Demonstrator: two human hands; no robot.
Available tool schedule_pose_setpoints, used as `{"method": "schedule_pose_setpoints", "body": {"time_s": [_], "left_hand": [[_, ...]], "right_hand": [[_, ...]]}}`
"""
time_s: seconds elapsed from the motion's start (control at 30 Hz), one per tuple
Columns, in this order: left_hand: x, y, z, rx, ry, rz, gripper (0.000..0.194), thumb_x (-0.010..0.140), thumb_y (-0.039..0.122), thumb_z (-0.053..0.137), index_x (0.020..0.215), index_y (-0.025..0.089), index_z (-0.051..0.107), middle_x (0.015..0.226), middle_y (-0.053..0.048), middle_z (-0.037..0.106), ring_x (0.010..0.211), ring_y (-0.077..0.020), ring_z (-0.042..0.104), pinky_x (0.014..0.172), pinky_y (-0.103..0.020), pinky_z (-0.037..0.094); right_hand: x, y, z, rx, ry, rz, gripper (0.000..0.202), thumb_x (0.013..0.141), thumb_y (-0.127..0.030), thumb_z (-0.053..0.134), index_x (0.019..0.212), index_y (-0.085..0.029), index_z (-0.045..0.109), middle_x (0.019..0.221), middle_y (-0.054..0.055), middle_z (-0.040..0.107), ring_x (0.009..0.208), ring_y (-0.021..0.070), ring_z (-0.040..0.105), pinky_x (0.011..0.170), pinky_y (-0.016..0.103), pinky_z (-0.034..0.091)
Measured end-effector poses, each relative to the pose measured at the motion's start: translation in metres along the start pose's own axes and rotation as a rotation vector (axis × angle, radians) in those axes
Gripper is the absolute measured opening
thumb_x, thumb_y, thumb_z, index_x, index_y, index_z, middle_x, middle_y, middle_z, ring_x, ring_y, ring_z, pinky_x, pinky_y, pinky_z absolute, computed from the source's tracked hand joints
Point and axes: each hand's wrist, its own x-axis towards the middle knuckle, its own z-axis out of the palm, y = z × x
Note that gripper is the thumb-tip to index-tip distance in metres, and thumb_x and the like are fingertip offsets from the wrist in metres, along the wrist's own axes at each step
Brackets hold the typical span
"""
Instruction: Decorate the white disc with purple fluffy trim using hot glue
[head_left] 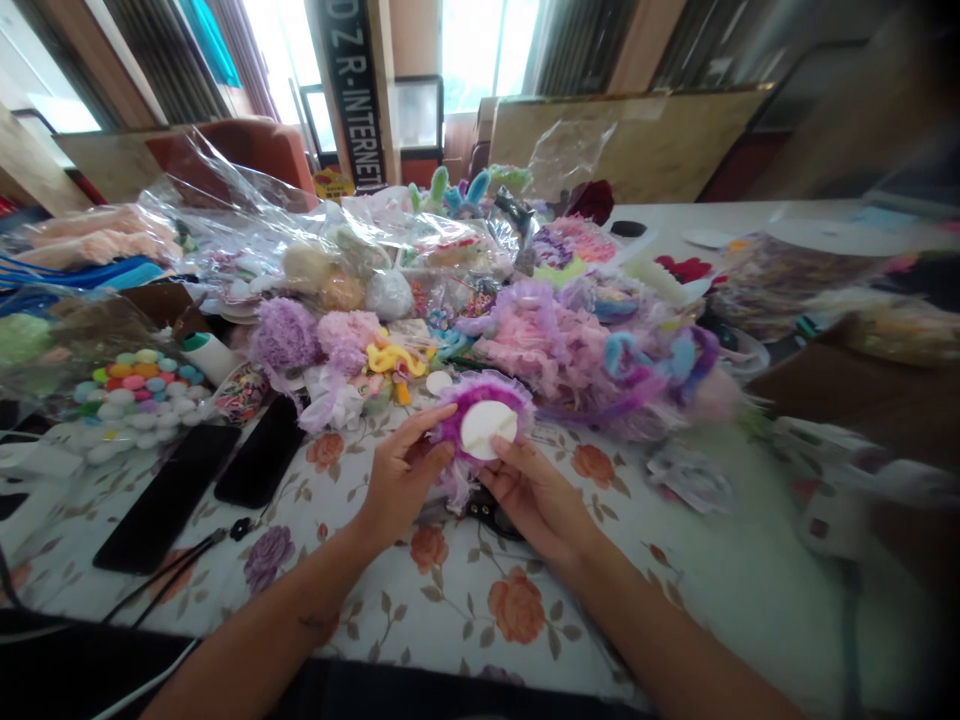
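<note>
Between my two hands is a round purple rosette (466,402) with a frilly lilac tulle edge, held above the flowered tablecloth. A white disc (484,430) covers its middle and faces me. My left hand (409,465) pinches the rosette's left rim between thumb and fingers. On the lower right, my right hand (534,490) grips it, the thumb pressing on the disc and the fingers behind. Lilac ribbon ends hang below the rosette. Beneath the hands lies a black strap-like item (491,515), partly hidden.
Two dark phones (169,498) lie at the left, near a bag of colourful pom-poms (139,385). Pink and lilac tulle (544,335) is heaped behind the hands. A white glue gun (832,510), blurred, appears at the right. Plastic bags of craft supplies (360,240) fill the back.
</note>
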Motion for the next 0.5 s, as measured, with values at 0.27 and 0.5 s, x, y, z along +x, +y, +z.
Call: {"method": "schedule_pose_setpoints", "body": {"time_s": [0.27, 0.5], "left_hand": [[0.004, -0.006, -0.005, -0.093, 0.019, 0.152, 0.034, 0.094, 0.036, 0.053, 0.123, 0.024, 0.064, 0.130, -0.010, 0.061, 0.120, -0.0238, 0.057, 0.098, -0.035, 0.050], [0.012, -0.002, -0.014, 0.326, 0.008, 0.525, 0.048, 0.084, 0.018, 0.065, 0.130, 0.023, 0.054, 0.135, -0.012, 0.054, 0.130, -0.0269, 0.049, 0.108, -0.045, 0.043]], "right_hand": [[0.005, -0.008, -0.004, -0.086, 0.129, -0.072, 0.024, 0.068, -0.030, 0.083, 0.088, -0.020, 0.075, 0.080, 0.000, 0.077, 0.071, 0.0149, 0.069, 0.064, 0.023, 0.056], [0.002, -0.017, -0.005, -0.430, 0.061, -0.072, 0.035, 0.082, -0.049, 0.063, 0.086, -0.016, 0.075, 0.071, 0.007, 0.075, 0.064, 0.0243, 0.071, 0.060, 0.036, 0.057]]}}
